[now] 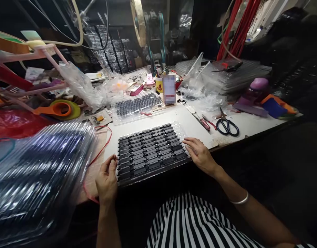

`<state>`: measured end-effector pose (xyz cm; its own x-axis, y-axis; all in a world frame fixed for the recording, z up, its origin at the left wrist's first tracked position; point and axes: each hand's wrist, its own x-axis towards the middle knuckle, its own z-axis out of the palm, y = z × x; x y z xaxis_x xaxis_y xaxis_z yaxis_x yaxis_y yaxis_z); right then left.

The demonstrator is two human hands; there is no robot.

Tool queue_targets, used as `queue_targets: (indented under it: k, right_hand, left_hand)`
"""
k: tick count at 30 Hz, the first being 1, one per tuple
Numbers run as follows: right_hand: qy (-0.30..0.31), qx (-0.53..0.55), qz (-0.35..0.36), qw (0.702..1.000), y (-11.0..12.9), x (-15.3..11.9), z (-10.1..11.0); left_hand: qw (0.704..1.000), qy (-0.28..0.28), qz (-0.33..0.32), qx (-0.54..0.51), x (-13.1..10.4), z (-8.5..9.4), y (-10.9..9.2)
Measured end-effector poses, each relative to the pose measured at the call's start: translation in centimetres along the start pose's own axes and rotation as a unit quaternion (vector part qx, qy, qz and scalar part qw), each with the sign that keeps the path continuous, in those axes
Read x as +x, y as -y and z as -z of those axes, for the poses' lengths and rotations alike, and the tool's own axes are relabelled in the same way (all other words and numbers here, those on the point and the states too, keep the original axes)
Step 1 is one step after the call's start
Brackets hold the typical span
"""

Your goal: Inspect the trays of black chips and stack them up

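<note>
A clear plastic tray [179, 130] with rows of black, comb-edged parts [150, 148] lies at the front edge of the white board. My left hand [107, 177] grips the tray's left edge, thumb and fingers pressed together there. At the right edge, my right hand [200, 155] holds the tray between thumb and fingers. Behind it sits another clear tray [137, 105] of dark parts, with a small red piece on it.
Stacked filled trays [42, 172] stand at the left. Black-handled scissors [227, 127], red-handled pliers [209, 122] and a screwdriver [204, 124] lie at the right. A phone [169, 90] stands before a yellow cup [159, 85]. A red cord [103, 148] runs beside my left hand.
</note>
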<state>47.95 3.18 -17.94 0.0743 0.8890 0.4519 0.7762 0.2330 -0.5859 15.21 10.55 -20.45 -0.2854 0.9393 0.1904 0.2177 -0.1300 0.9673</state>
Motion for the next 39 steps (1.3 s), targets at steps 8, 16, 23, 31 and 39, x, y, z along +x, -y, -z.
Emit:
queue_targets:
  k: [8,16,23,31,39]
  right_hand:
    - [0.015,0.004,0.006,1.000,0.2,1.5,-0.6]
    - [-0.005,0.022,-0.024,0.999,-4.2,2.4,0.0]
    - [0.020,-0.048,0.020,0.998,-5.3,2.4,-1.1]
    - [0.019,-0.049,-0.008,0.999,-4.7,2.5,-1.0]
    - [-0.007,-0.007,-0.030,0.999,-5.3,1.5,0.0]
  left_hand:
    - [1.000,0.004,0.029,0.001,0.3,0.0,0.1]
    - [0.998,-0.036,0.043,-0.028,-0.2,-0.8,-0.9]
    - [0.996,-0.069,0.051,-0.008,-0.8,-1.2,-2.1]
    - [0.989,-0.088,0.037,0.114,-0.4,-1.6,-2.2]
    - [0.988,-0.017,0.110,0.107,-2.8,-0.7,-3.1]
